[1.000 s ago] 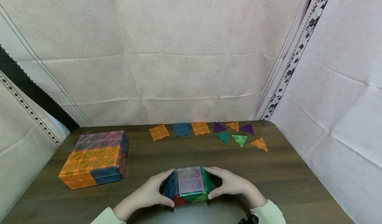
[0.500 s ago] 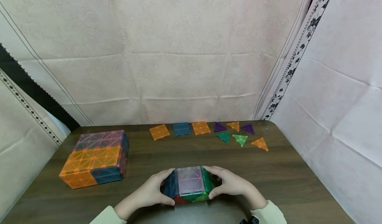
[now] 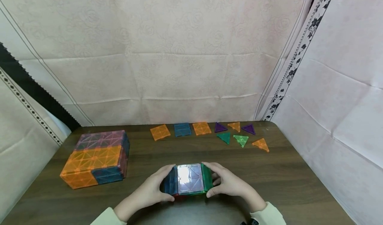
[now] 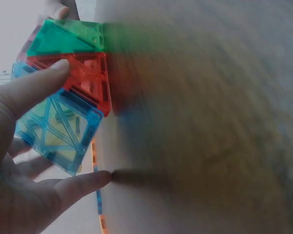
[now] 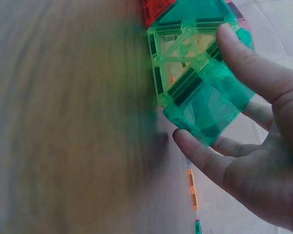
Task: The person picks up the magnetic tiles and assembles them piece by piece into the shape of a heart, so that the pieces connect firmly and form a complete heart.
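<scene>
A small block built of see-through magnetic tiles point(image 3: 191, 184) stands on the table in front of me in the head view, with a pale purple square on top that catches a bright glare. My left hand point(image 3: 149, 190) grips its blue end; the left wrist view shows the thumb lying across a red triangular tile point(image 4: 90, 80) and the blue square tile point(image 4: 63, 124) below it. At the green end my right hand point(image 3: 231, 184) grips it, its thumb on a light green triangular tile point(image 5: 178, 58). The far side is hidden.
A larger tile box point(image 3: 92, 161), orange, blue and purple, stands at the left. Along the back lie orange square tiles point(image 3: 160, 132), a blue square tile point(image 3: 182, 129) and several triangular tiles point(image 3: 240, 140). White cloth point(image 3: 191, 58) hangs behind the table.
Both hands and the small block have shifted slightly away from me. Less of its front face shows, and a glare has appeared on its top tile.
</scene>
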`<action>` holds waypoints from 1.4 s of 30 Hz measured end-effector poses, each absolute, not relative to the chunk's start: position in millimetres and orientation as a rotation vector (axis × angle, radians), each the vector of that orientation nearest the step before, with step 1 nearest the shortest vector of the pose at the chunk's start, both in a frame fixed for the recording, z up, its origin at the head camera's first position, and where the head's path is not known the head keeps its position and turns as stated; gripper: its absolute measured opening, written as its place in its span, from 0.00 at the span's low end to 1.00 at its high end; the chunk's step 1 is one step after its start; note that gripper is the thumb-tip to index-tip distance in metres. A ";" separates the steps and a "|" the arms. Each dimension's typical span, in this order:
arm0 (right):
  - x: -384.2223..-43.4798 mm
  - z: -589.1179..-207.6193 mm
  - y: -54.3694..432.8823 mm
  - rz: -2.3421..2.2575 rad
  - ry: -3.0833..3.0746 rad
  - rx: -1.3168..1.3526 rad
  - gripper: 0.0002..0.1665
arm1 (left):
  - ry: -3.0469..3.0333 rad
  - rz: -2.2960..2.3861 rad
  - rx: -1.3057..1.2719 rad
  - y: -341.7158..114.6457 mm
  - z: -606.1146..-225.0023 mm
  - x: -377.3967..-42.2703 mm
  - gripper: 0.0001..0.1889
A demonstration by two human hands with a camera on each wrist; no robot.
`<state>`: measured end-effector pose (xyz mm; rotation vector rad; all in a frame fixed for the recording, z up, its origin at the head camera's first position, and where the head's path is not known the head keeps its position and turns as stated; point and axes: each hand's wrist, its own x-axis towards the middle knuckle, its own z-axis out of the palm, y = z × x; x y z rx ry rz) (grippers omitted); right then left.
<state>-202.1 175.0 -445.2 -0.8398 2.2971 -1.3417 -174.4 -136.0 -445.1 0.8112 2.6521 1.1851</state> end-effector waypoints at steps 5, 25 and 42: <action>-200.3 -444.2 171.2 -1.371 2.318 -0.822 0.48 | 2.635 1.251 0.760 -134.4 -442.1 -170.9 0.50; -185.6 -444.0 140.5 -1.688 2.415 -0.621 0.33 | 2.531 1.713 0.227 -126.1 -434.4 -160.5 0.33; -188.0 -450.6 134.8 -1.677 2.402 -0.548 0.58 | 2.492 1.831 0.080 -134.3 -442.2 -154.8 0.52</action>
